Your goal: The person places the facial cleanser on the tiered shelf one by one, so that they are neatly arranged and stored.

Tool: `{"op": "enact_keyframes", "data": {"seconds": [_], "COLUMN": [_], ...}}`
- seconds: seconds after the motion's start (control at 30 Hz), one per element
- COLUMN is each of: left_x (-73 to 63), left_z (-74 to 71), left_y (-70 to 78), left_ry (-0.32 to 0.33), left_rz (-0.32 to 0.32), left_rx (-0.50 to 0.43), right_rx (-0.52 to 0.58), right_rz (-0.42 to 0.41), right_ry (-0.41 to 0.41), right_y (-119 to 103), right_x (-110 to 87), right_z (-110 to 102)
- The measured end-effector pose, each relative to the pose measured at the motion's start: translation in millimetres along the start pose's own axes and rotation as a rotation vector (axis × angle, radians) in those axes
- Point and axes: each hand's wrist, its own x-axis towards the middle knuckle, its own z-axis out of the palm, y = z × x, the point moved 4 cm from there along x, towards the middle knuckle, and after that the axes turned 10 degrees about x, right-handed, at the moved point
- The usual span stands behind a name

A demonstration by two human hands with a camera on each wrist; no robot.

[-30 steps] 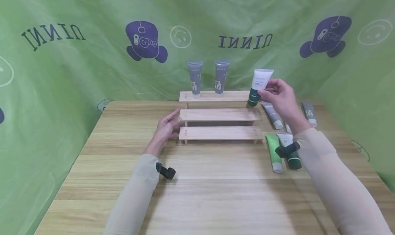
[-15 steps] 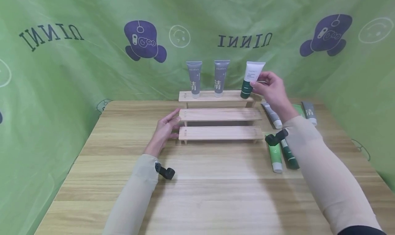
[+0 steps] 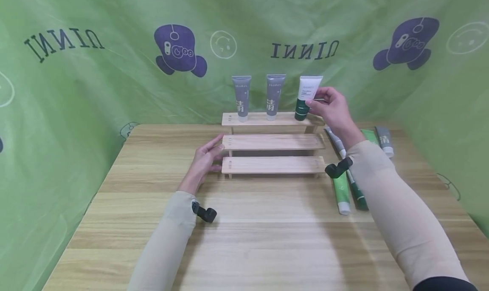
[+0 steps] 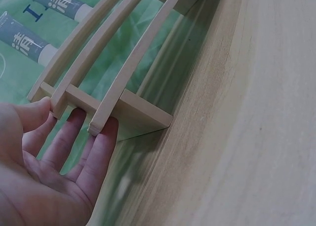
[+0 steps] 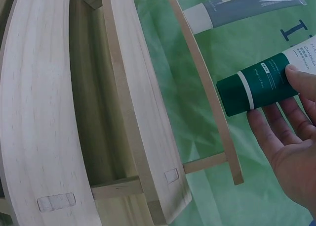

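Note:
My right hand (image 3: 331, 111) pinches a white-and-green squeeze tube (image 3: 307, 96) between thumb and fingers. The tube stands upright, dark green cap (image 5: 234, 95) down, at the right end of the top shelf of a three-tier wooden rack (image 3: 273, 142). Two grey squeeze tubes stand on that same shelf, one at the left (image 3: 241, 97) and one near the middle (image 3: 274, 96). At the rack's left end, my left hand (image 3: 203, 163) holds the shelf ends, thumb (image 4: 37, 112) at one board and fingers against the boards below. The middle and bottom shelves bear nothing.
On the wooden table (image 3: 244, 248), right of the rack, lie several more tubes, among them a light green one (image 3: 341, 193), a dark green one (image 3: 358, 196) and a grey one (image 3: 384, 141). My right forearm covers part of them. A green printed curtain (image 3: 126, 83) hangs behind.
My right hand has carried the white-and-green tube left and slightly up, from beside the top shelf's right end onto it. The left hand has stayed at the rack.

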Motion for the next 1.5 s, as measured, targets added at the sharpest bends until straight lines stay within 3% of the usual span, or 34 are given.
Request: {"op": "enact_keyframes", "data": {"seconds": [0.5, 0.83, 1.0, 1.23, 1.5], "left_x": [-0.1, 0.1, 1.1, 0.1, -1.0], "left_z": [1.8, 1.3, 1.5, 0.7, 1.4], "left_y": [0.8, -0.7, -1.9, -1.3, 1.0], "left_ry": [0.0, 0.001, -0.003, 0.003, -0.001], "left_rz": [-0.001, -0.003, 0.005, 0.0, -0.004], "left_rx": [0.009, -0.002, 0.004, 0.012, -0.003], "right_rx": [-0.022, -0.171, -0.203, -0.193, -0.18], "right_rz": [-0.022, 0.066, 0.066, 0.045, 0.098], "right_ry": [-0.034, -0.046, -0.047, -0.044, -0.059], "right_y": [2, 6, 9, 7, 1], "right_x": [-0.4, -6.4, -10.2, -21.0, -41.8], "right_z": [-4, -7, -11, -19, -29]}}
